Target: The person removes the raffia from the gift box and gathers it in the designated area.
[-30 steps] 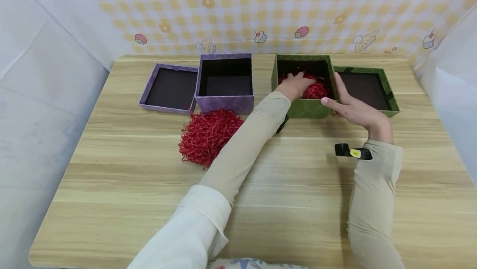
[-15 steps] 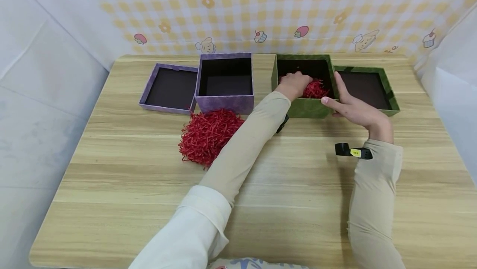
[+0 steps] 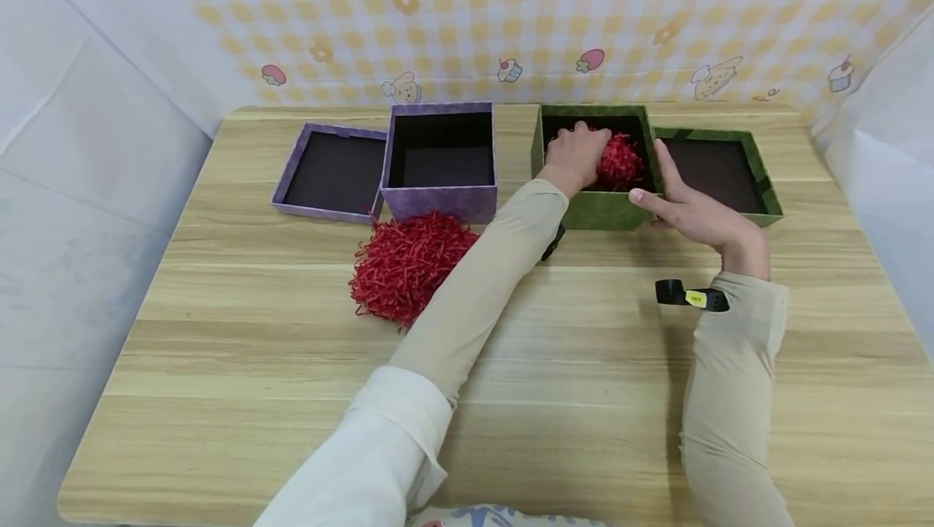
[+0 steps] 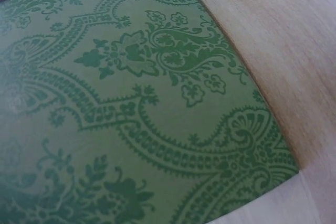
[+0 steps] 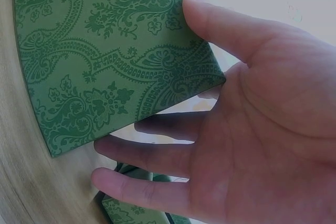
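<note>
In the head view my left hand [image 3: 576, 160] reaches into a green open-topped box [image 3: 606, 212]. Its fingers are bent down into red shredded paper [image 3: 622, 160], with their tips hidden there. My right hand [image 3: 696, 215] lies at the box's front right corner. In the right wrist view, the thumb of that hand [image 5: 252, 93] rests by the edge of the patterned green wall [image 5: 100, 56], the other fingers stretched out straight along the adjoining side. A green box wall [image 4: 131, 93] fills most of the left wrist view, with a bit of fingertip at its upper left corner.
A green lid [image 3: 718, 174] lies to the right of the green box. Left of it stands a purple box [image 3: 441, 201] with its purple lid [image 3: 332, 174] beside it. A heap of red shredded paper [image 3: 409, 267] sits in front of the purple box, partly behind my left forearm.
My left hand's fingers were spread over the paper in the green box, then bent into it. The paper now sits higher and farther back. My right hand stays put.
</note>
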`<action>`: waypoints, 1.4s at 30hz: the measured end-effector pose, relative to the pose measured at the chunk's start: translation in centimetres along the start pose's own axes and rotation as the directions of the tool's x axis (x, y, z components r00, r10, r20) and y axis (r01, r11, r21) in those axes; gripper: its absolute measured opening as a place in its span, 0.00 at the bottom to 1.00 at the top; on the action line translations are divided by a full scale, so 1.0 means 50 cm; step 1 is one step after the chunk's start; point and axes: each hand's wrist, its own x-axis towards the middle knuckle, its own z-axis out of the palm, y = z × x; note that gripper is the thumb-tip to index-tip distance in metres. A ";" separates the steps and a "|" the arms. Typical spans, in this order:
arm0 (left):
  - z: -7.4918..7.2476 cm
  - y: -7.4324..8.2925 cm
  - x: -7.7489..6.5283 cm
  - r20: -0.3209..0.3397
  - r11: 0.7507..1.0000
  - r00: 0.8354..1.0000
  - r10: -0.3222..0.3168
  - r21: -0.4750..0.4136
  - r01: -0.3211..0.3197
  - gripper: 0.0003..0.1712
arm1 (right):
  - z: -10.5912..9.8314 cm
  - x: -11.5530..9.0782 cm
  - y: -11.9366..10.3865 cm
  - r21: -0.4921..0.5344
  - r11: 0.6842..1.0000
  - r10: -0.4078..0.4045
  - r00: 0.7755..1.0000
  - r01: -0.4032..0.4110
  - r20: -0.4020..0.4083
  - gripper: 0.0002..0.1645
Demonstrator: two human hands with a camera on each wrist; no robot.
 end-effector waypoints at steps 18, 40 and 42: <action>-0.051 -0.024 0.001 -0.180 0.974 0.983 -0.040 -0.228 -0.002 0.38 | -0.003 0.001 -0.001 -0.001 1.000 0.028 1.000 -0.028 0.006 0.48; -0.169 -0.037 -0.076 -0.384 0.972 0.907 0.172 -0.081 -0.219 0.40 | -0.004 -0.001 -0.001 0.047 0.999 0.019 0.999 -0.021 0.028 0.49; -0.177 -0.041 -0.087 -0.403 0.971 0.896 0.186 -0.061 -0.230 0.40 | -0.004 -0.002 -0.001 0.049 0.999 0.019 0.999 -0.020 0.027 0.49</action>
